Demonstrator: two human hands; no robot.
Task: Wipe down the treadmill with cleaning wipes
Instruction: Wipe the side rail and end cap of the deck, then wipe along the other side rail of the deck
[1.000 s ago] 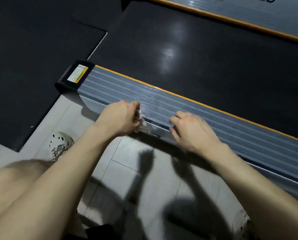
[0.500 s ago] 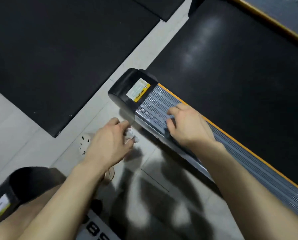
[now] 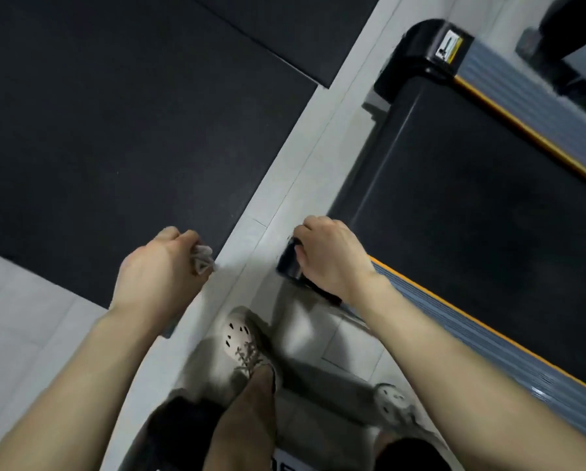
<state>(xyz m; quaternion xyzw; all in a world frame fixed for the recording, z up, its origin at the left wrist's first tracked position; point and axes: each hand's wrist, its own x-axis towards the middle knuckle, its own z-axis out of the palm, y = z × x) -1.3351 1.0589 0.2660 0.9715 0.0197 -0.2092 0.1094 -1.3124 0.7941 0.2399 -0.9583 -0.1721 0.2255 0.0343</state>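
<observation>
We hold the wipe [image 3: 202,259] crumpled into a small white wad in our left hand [image 3: 159,270]. The grip is clenched round it, and only a few folds stick out past the fingers. The wad hangs in the air above the edge of the black mat [image 3: 114,130], off the treadmill [image 3: 420,158] and apart from it.

Our right hand [image 3: 334,258] sits on the treadmill's near end cap [image 3: 286,263], the black corner piece at the rear of the deck. Its grip curls over the top of the cap, knuckles up. We cannot tell whether anything lies under the palm.

From that corner the near side rail [image 3: 482,338] runs off towards the right edge of the view, grey and ribbed, with an orange stripe along the belt [image 3: 482,239]. The belt is black and dull. Across it lies the far side rail [image 3: 529,93], ending in the far end cap [image 3: 417,52], which carries a yellow and white label [image 3: 449,45].

A strip of pale tiled floor [image 3: 284,185] separates the treadmill from the mat. Our feet stand on it in light perforated shoes, the left shoe [image 3: 238,338] just below the near end cap and the right shoe [image 3: 391,401] beside the near rail.
</observation>
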